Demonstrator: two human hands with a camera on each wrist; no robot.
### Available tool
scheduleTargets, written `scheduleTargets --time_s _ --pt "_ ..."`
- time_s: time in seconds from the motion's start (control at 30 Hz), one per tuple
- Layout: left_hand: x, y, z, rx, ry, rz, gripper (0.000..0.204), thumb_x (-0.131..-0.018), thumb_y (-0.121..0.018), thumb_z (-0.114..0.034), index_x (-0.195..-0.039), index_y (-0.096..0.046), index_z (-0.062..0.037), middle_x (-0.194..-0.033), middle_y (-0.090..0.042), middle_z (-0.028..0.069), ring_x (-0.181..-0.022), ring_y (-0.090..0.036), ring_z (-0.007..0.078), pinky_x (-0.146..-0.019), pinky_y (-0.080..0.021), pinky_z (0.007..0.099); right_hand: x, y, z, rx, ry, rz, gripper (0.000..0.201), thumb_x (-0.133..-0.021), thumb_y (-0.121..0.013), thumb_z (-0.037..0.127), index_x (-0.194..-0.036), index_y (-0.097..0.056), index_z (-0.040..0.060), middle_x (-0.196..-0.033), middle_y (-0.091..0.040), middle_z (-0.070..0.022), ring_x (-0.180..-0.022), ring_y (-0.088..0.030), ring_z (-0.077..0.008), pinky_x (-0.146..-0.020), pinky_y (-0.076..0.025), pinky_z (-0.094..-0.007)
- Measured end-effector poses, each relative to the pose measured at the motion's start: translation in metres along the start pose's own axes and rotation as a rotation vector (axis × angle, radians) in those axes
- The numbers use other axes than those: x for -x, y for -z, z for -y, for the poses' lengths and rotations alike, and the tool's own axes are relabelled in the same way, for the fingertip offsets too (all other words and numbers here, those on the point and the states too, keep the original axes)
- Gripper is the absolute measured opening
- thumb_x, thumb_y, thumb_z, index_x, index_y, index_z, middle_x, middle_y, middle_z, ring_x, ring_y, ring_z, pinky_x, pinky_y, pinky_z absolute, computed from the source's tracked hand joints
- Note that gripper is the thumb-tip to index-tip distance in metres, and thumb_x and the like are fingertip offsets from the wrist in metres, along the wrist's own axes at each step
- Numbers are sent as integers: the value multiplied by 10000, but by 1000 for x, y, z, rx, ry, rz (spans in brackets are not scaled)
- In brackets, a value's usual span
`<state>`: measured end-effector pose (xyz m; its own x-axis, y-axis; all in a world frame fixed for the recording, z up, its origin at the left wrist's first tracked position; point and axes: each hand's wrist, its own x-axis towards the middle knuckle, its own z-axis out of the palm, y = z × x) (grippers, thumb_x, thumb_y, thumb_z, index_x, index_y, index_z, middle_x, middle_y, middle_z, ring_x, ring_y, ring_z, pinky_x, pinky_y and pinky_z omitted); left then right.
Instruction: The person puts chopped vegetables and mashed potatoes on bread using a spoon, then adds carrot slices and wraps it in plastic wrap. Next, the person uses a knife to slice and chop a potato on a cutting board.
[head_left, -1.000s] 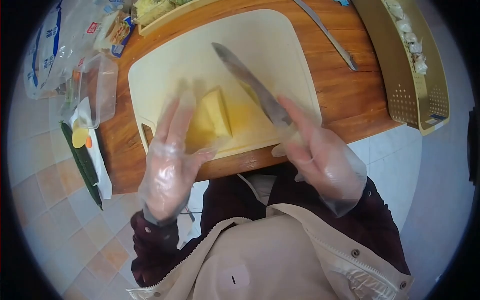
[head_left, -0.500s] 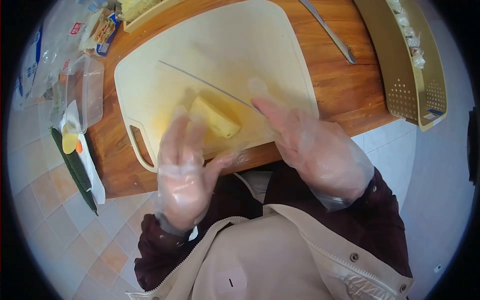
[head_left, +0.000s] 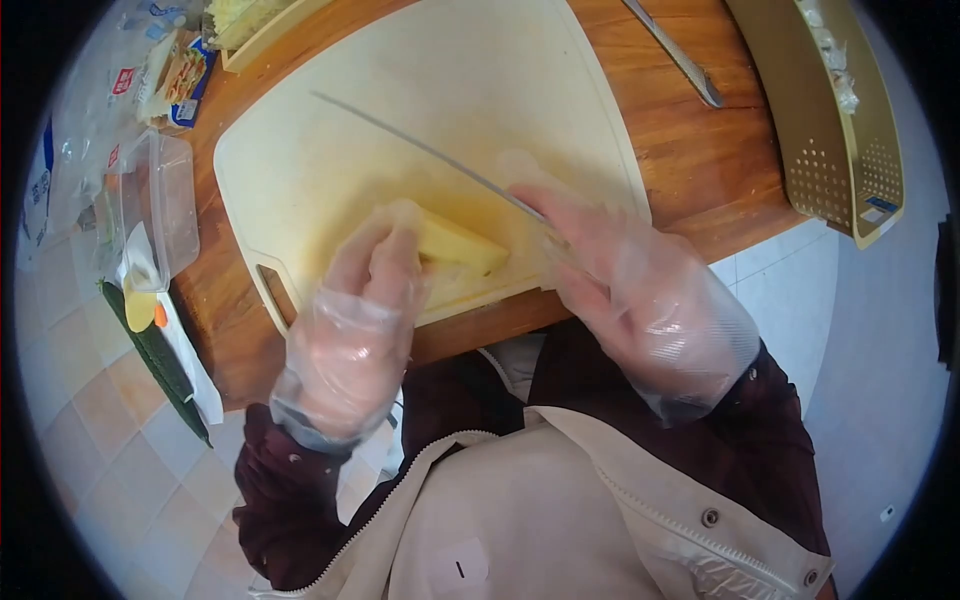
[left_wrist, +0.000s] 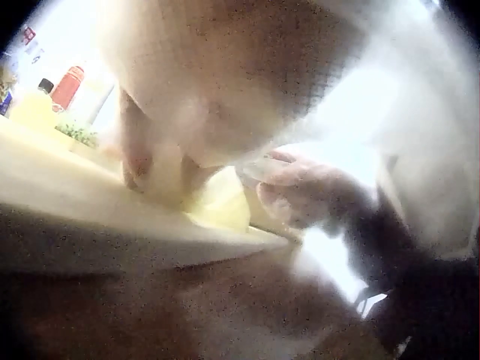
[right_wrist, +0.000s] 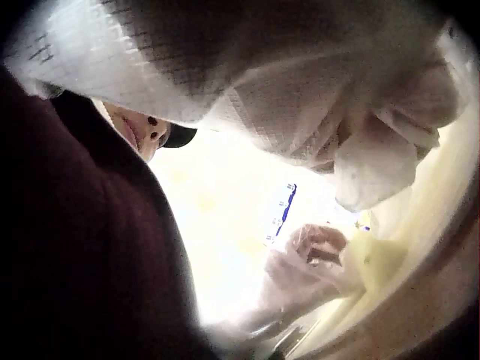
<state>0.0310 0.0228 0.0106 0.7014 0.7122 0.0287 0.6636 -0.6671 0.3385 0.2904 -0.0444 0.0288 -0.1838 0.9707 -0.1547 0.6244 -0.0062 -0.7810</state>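
In the head view a thick yellow wedge of food [head_left: 455,243], smooth and pale with a dark spot on its end, lies on the cream cutting board [head_left: 440,70]. My left hand [head_left: 350,340], in a clear plastic glove, holds its left end with bent fingers. The right wrist view shows those fingers and thumb around the wedge [right_wrist: 375,262]. My right hand [head_left: 660,300], also gloved, grips a kitchen knife [head_left: 431,154] by its handle, which the fingers mostly hide. The blade points away to the left, edge-on, beyond the wedge.
A second long metal blade [head_left: 680,58] lies on the wooden table [head_left: 700,170]. At right stands a tan perforated basket [head_left: 815,150] holding small wrapped items. A clear plastic box [head_left: 175,200], a cucumber [head_left: 155,350] and a packet [head_left: 180,85] are at left.
The left hand has come onto the wedge, which has turned and shifted right. The knife has turned from showing its flat side to edge-on, tip swung left.
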Motion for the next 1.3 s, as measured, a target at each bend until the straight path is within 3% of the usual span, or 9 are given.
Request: scheduleTargets --time_s 0.1,0.63,0.73,0.93,1.0,1.1,1.13,1.23,1.3 --pt "16 -2 3 -1 -53 -130 563 -816 -872 -57 -1333 -655 -2 -1316 -646 231 -1176 -672 457 -984 -577 473 -9 21 15 59 -213 253 630 -943 -614 -5 -1556 -487 71 -1278 -673 -199 -1137 -670 -381 -1005 -539 -431" --pt "-2 3 30 76 -447 136 644 -788 -876 -56 -1383 -631 -19 -1316 -626 145 -1214 -623 311 -994 -579 396 21 -21 17 588 151 -127 574 -845 -643 115 -1390 -607 -62 -758 -534 -10 -619 -570 -127 -463 -483 -292" --pt "5 3 36 51 -542 -7 605 -752 -918 -78 -1297 -659 -32 -1235 -641 110 -1156 -638 271 -883 -609 361 22 -21 22 541 110 -132 574 -843 -656 122 -1385 -607 -62 -763 -545 3 -624 -575 -126 -466 -489 -297" --pt "-1 26 35 210 -316 296 231 -821 -849 0 -741 -648 -79 -833 -653 62 -653 -649 291 -559 -506 386 21 -28 18 476 36 -70 510 -891 -668 112 -1374 -614 -45 -768 -567 3 -656 -614 -130 -488 -515 -302" --pt "6 16 47 137 -410 94 371 -763 -860 28 -1034 -639 -95 -809 -614 37 -559 -613 253 -471 -461 371 19 -23 20 467 -2 -13 468 -923 -667 107 -1370 -621 -25 -785 -593 -5 -690 -642 -127 -508 -533 -299" --pt "6 18 55 315 -231 62 401 -841 -826 -19 -1200 -665 -95 -787 -620 15 -542 -608 226 -475 -455 352 6 -2 26 -425 -519 173 402 -980 -653 103 -1369 -619 10 -894 -677 -70 -809 -704 -197 -631 -580 -328" --pt "4 23 54 372 -173 45 417 -867 -815 -34 -1255 -673 -95 -780 -621 8 -536 -606 217 -476 -453 345 8 -13 12 -237 -288 -9 426 -999 -636 97 -1409 -575 1 -886 -700 -58 -747 -653 -134 -638 -543 -288" --pt "-4 37 37 709 580 77 863 -904 -861 -290 -1627 -422 -121 -1010 -703 69 -747 -703 221 -630 -550 337 0 -7 16 -317 -138 -203 428 -1023 -617 87 -1427 -540 -31 -895 -724 -44 -674 -589 -61 -619 -479 -228" --pt "-16 32 28 1274 294 -3 1357 -814 -787 -750 -1728 25 -162 -1499 -542 224 -1268 -619 319 -1039 -505 449 -13 -5 29 -677 -170 -230 374 -1025 -654 106 -1350 -580 -64 -895 -721 -46 -643 -569 -45 -574 -450 -211"
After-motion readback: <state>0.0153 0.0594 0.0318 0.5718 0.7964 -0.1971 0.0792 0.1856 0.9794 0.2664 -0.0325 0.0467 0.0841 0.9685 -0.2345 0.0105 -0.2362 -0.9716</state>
